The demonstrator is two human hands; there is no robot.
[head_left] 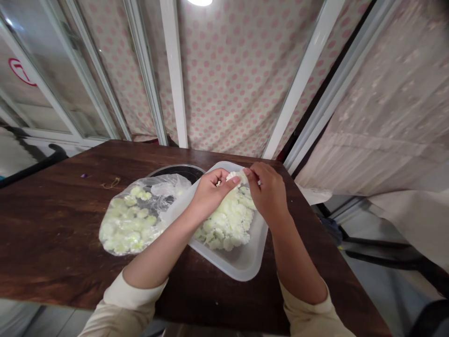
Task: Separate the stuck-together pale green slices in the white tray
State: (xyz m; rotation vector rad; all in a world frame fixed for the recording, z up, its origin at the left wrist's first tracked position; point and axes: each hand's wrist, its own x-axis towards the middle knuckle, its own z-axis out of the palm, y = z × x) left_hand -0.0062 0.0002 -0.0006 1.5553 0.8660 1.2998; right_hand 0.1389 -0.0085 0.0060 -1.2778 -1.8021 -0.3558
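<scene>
Over a white plastic tray (242,270), my left hand (212,189) pinches a small white, frilly-edged piece that looks like a fabric flower petal (234,177). My right hand (269,191) has its thumb and fingertips closed at the right side of the same piece. Exactly how the fingertips grip it is too small to tell. Below the hands lies a heap of similar pale greenish-white frilly pieces (226,224) in the tray. Left of the tray, a clear plastic bag (131,220) holds many round pale green and white pieces.
Behind the bag and tray sits a round dark tray with a metal rim (178,167). Tray and bag rest on a dark wooden table (52,234). A bit of thin string (111,183) lies at the left. Polka-dot curtains (231,84) hang behind white frames at the table's far edge.
</scene>
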